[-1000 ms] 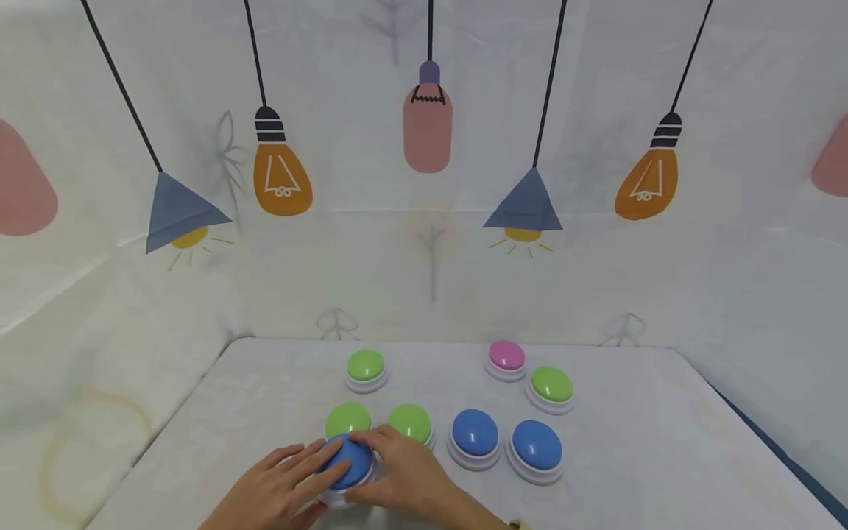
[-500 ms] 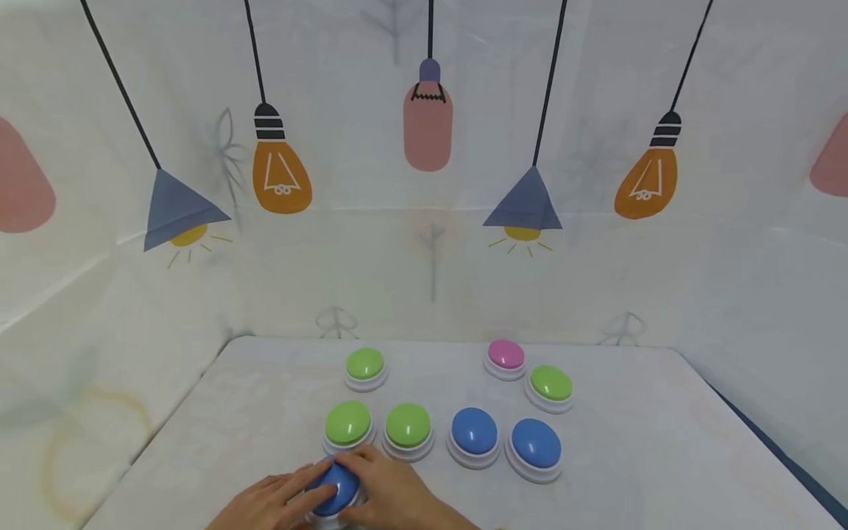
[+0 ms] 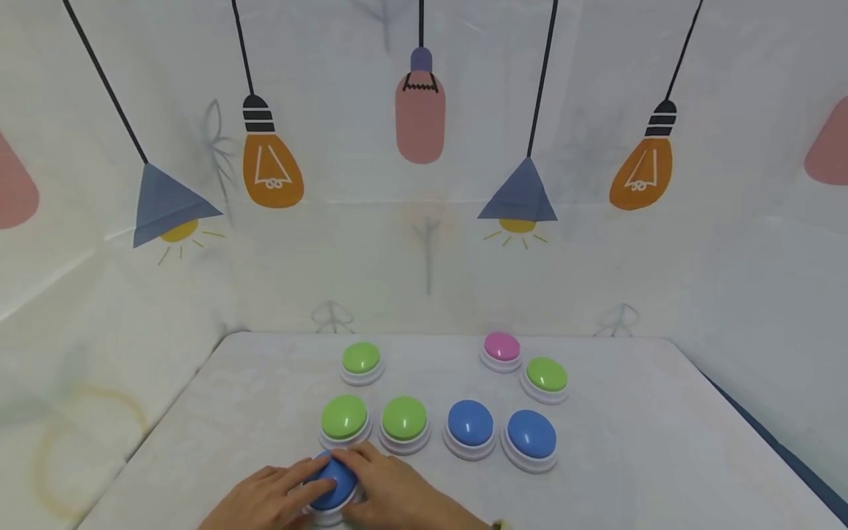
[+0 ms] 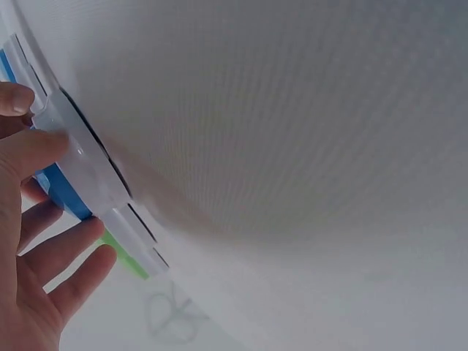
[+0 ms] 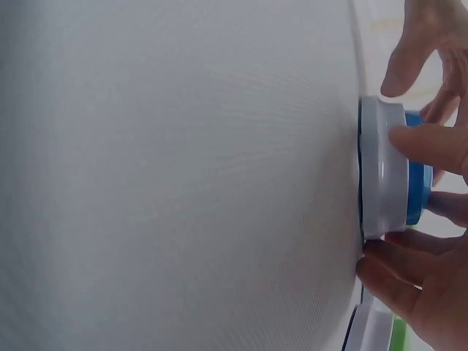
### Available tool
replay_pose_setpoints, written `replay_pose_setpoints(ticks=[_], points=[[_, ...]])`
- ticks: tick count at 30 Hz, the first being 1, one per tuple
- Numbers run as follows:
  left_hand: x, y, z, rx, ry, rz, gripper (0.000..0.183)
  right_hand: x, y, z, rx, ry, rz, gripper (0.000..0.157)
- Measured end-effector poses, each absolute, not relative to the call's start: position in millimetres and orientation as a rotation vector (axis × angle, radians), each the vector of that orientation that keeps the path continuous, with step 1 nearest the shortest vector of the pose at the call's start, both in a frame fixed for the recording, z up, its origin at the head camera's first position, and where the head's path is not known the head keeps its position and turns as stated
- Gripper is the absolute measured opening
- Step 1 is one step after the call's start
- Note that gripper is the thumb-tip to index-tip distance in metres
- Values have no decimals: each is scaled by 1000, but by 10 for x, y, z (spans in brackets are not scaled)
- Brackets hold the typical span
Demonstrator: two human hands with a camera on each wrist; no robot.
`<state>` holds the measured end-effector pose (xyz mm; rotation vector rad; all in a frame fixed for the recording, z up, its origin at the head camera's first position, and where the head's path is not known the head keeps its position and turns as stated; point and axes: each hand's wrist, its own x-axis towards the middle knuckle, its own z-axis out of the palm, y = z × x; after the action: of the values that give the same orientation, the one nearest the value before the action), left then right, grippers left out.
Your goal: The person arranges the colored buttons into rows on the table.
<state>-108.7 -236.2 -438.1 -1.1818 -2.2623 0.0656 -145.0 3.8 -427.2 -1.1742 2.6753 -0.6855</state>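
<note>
A round push button with a blue dome (image 3: 339,487) and a white base (image 5: 384,168) sits at the near part of the table, between both hands. My left hand (image 3: 261,500) reaches over it from the left, fingers on the dome and thumb near the base. From the right, my right hand (image 3: 397,489) holds the base between thumb and fingers. In the left wrist view the white base (image 4: 88,157) stands edge-on, close along the tabletop, with the left thumb (image 4: 44,148) overlapping its side. Part of the dome is hidden under the fingers.
Just beyond stand two green buttons (image 3: 344,417) and, to the right, two blue buttons (image 3: 470,422). Farther back are a green button (image 3: 361,358), a pink button (image 3: 501,346) and another green button (image 3: 546,374). A lamp-printed cloth (image 3: 424,258) hangs behind the white table (image 3: 629,442).
Both hands have brought the blue button toward the person and slightly left, away from the green buttons behind it. Over the last half second it has hardly moved; the head view has shifted slightly.
</note>
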Motion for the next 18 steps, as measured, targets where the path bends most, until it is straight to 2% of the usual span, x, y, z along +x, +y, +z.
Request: replay_pose_setpoints(ticks=[2, 10, 18], points=[[-1097, -2366, -4359, -1186, -2271, 88, 47, -1457, 51, -4256, -1188, 2658, -682, 71], [-1102, -2361, -4265, -1164, -2296, 33, 47, -1475, 72, -4209, -1165, 2606, -712, 73], [-1162, -2436, -4001, -1026, -2369, -55, 57, -1564, 140, -3987, -1117, 2586, -781, 68]])
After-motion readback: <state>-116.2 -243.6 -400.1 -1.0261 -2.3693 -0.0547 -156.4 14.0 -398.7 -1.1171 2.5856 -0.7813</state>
